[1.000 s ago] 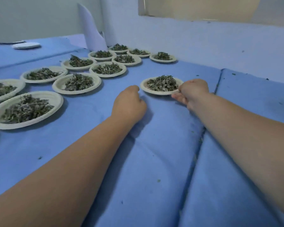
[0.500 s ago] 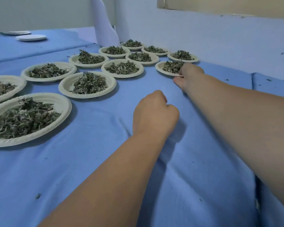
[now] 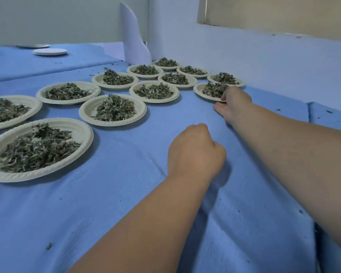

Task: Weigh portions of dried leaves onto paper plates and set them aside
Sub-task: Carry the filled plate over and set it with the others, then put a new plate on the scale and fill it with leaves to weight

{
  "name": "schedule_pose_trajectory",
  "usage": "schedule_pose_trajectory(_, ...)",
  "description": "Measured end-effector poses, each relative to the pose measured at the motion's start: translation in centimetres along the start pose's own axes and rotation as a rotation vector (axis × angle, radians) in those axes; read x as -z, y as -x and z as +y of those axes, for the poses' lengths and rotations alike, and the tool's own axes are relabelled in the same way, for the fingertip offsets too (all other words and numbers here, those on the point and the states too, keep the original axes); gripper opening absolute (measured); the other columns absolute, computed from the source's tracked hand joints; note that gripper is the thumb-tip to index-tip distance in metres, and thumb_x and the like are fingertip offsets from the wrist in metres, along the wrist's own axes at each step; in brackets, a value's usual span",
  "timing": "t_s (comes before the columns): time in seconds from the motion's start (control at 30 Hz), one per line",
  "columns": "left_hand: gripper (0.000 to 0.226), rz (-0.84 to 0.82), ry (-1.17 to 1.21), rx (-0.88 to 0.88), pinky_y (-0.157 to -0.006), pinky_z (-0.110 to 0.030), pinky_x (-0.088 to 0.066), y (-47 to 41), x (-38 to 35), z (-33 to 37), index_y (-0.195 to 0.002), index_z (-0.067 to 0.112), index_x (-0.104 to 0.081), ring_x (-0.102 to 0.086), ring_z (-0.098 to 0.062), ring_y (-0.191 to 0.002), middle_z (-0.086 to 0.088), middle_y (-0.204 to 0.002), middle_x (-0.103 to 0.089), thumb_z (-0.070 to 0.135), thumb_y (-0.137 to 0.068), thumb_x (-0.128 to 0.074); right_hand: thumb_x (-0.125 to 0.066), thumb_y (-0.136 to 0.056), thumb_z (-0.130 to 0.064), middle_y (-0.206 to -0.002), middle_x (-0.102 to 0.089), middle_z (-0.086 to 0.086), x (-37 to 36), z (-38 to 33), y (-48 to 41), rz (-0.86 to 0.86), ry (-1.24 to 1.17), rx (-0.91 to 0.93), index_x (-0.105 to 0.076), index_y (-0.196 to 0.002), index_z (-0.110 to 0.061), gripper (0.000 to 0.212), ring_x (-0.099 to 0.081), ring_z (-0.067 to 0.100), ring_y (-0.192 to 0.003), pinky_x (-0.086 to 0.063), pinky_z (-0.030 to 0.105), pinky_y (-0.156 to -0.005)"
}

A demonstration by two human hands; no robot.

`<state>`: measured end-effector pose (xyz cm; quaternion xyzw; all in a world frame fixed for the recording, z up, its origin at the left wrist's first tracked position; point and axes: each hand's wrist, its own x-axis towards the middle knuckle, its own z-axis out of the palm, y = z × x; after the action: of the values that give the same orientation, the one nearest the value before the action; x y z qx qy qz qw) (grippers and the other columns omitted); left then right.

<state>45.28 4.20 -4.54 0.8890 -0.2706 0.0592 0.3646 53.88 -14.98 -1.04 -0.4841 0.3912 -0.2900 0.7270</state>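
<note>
Several cream paper plates of dried green leaves lie in rows on a blue padded surface [image 3: 126, 194]. My right hand [image 3: 233, 104] reaches far forward and pinches the near rim of one filled plate [image 3: 200, 91] at the right end of the rows, just in front of another filled plate [image 3: 212, 77]. My left hand [image 3: 195, 152] is a closed fist resting knuckles-down on the blue cloth in the middle, holding nothing that I can see. The nearest filled plates are a large one [image 3: 83, 133] at the left and one [image 3: 87, 113] behind it.
A stack of bare paper plates [image 3: 50, 51] sits far back left on another blue pad. A curled white sheet [image 3: 134, 42] stands against the back wall. A seam [image 3: 308, 113] splits the pads at the right. Leaf crumbs dot the cloth.
My right hand pushed the filled plate away from me into the far right end of the rows and still holds its rim. My left fist stayed put on the cloth.
</note>
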Motion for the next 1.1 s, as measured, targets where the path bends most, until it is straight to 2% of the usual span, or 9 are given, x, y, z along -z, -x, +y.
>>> schedule_pose_trajectory(0.07,0.016,0.008,-0.032,-0.014,-0.068,-0.035,-0.040,0.1,-0.2,0.0,-0.097,0.015,-0.061,-0.057,-0.028,-0.090,-0.002,-0.098,-0.065,0.018,-0.086,-0.051,-0.052,-0.096,-0.007,-0.104,-0.061,0.005,1.1,0.2,0.2,-0.052,0.141,0.086,-0.051,-0.132,-0.008,0.036,-0.067,0.022,-0.095,-0.061,0.033,-0.083)
schedule_pose_trajectory(0.2,0.017,0.017,-0.161,-0.091,-0.068,-0.036,-0.039,0.2,-0.5,0.2,-0.100,0.016,-0.061,-0.059,-0.030,-0.092,-0.004,-0.101,-0.066,0.022,-0.089,-0.049,-0.054,-0.093,-0.013,-0.097,-0.060,0.001,4.9,1.5,2.2,0.020,0.896,0.517,-0.058,-0.113,-0.020,0.022,-0.057,0.021,-0.096,-0.049,0.025,-0.078)
schedule_pose_trajectory(0.3,0.019,0.008,-0.259,-0.139,-0.068,-0.035,-0.036,0.6,-0.7,0.4,-0.095,0.016,-0.059,-0.056,-0.032,-0.089,-0.008,-0.104,-0.068,0.028,-0.095,-0.045,-0.051,-0.093,-0.016,-0.126,-0.064,0.006,8.8,3.4,5.1,-0.242,1.232,0.753,-0.055,-0.138,-0.020,0.046,-0.056,0.023,-0.118,-0.040,0.024,-0.095)
schedule_pose_trajectory(0.4,0.021,-0.053,-0.317,-0.215,-0.068,-0.035,-0.029,1.3,-0.6,0.9,-0.084,0.016,-0.050,-0.047,-0.027,-0.082,-0.012,-0.102,-0.066,0.028,-0.099,-0.041,-0.039,-0.103,-0.023,-0.154,-0.047,0.005,11.6,4.3,8.0,-0.435,1.460,0.798,-0.048,-0.149,-0.024,0.047,-0.042,0.026,-0.140,-0.032,0.033,-0.115)
schedule_pose_trajectory(0.53,0.034,-0.118,-0.406,-0.296,-0.092,-0.037,-0.030,3.4,-0.9,2.0,-0.112,0.001,-0.061,-0.052,-0.034,-0.111,-0.018,-0.121,-0.060,0.017,-0.107,-0.031,-0.030,-0.108,-0.025,-0.160,-0.034,0.009,14.8,4.1,11.8,-0.490,1.622,0.783,-0.036,-0.156,-0.024,0.048,-0.036,0.030,-0.143,-0.031,0.039,-0.116)
schedule_pose_trajectory(0.67,0.041,-0.181,-0.471,-0.276,-0.110,-0.042,-0.027,7.3,-2.0,4.7,-0.131,-0.001,-0.052,-0.045,-0.036,-0.124,-0.019,-0.131,-0.053,0.020,-0.108,-0.025,-0.037,-0.107,-0.025,-0.154,-0.046,0.009,16.9,2.5,15.8,-0.565,1.651,0.732,-0.049,-0.149,-0.022,0.043,-0.044,0.028,-0.139,-0.034,0.036,-0.112)
schedule_pose_trajectory(0.83,0.020,-0.136,-0.050,-0.174,-0.074,-0.038,-0.036,12.0,-1.8,10.3,-0.115,0.002,-0.053,-0.054,-0.038,-0.108,-0.021,-0.113,-0.061,0.011,-0.097,-0.048,-0.040,-0.102,-0.015,-0.129,-0.065,0.006,22.0,0.2,21.2,-0.465,1.441,0.737,-0.064,-0.126,-0.016,0.034,-0.056,0.027,-0.118,-0.044,0.035,-0.096)
schedule_pose_trajectory(0.93,0.027,-0.147,0.045,-0.210,-0.076,-0.039,-0.041,15.1,-2.3,14.4,-0.122,0.005,-0.050,-0.055,-0.034,-0.111,-0.015,-0.117,-0.060,0.011,-0.095,-0.048,-0.036,-0.101,-0.012,-0.108,-0.069,0.006,27.0,-1.5,23.7,-0.391,1.385,0.734,-0.064,-0.110,-0.013,0.030,-0.060,0.026,-0.102,-0.048,0.037,-0.087)
schedule_pose_trajectory(1.1,0.043,-0.158,0.170,-0.388,-0.081,-0.034,-0.040,19.3,-4.7,22.8,-0.139,0.006,-0.046,-0.056,-0.032,-0.120,-0.013,-0.131,-0.058,0.012,-0.096,-0.049,-0.036,-0.102,-0.015,-0.104,-0.069,0.002,37.0,-4.7,26.9,-0.194,1.239,0.779,-0.064,-0.115,-0.018,0.031,-0.062,0.024,-0.103,-0.047,0.033,-0.086)
